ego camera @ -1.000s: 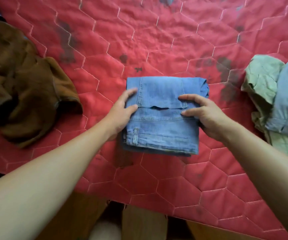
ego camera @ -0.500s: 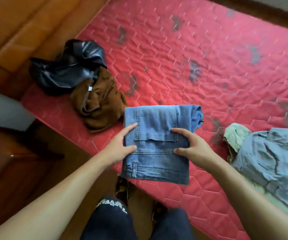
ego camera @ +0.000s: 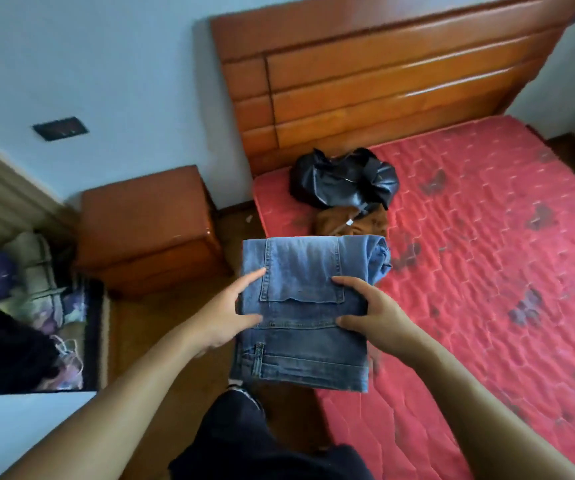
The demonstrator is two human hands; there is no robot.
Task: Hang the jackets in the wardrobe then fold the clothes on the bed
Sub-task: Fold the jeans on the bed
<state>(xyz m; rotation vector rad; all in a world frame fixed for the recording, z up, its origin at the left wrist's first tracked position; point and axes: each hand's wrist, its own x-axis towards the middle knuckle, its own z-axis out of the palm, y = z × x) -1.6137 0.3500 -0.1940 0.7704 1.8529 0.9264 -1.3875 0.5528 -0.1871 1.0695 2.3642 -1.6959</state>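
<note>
Dead centre of the view, a pair of folded jeans (ego camera: 308,271) sits between both hands, so that's one bit of folding that looks pretty much done. The left hand (ego camera: 232,315) grips the left edge and the right hand (ego camera: 370,315) grips the right edge. Thumbs are on top of the denim, and the rest of the fingers are tucked underneath where I can't see them. The bundle hangs over the near-left edge of the red mattress (ego camera: 486,289), partly above the floor. I'd say it's lifted rather than lying down, but I can't tell for sure.

Now the less good news, lol. At 12 o'clock from the jeans there's a black jacket (ego camera: 344,178) crumpled up near the wooden headboard (ego camera: 383,81). A brown jacket (ego camera: 355,221) is bunched right against it, with its near edge hidden behind the jeans. Neither is on a hanger, so going by this the hanging part isn't done at all.

Off at 10 o'clock there's a wooden nightstand (ego camera: 147,230), and at 9 o'clock a messy heap of fabric (ego camera: 26,299) on the floor side. No idea if that counts.

My read: one item folded and needing a spot to land, two jackets left to hang. No wardrobe in view, and any other clothes waiting for a fold aren't showing either.
</note>
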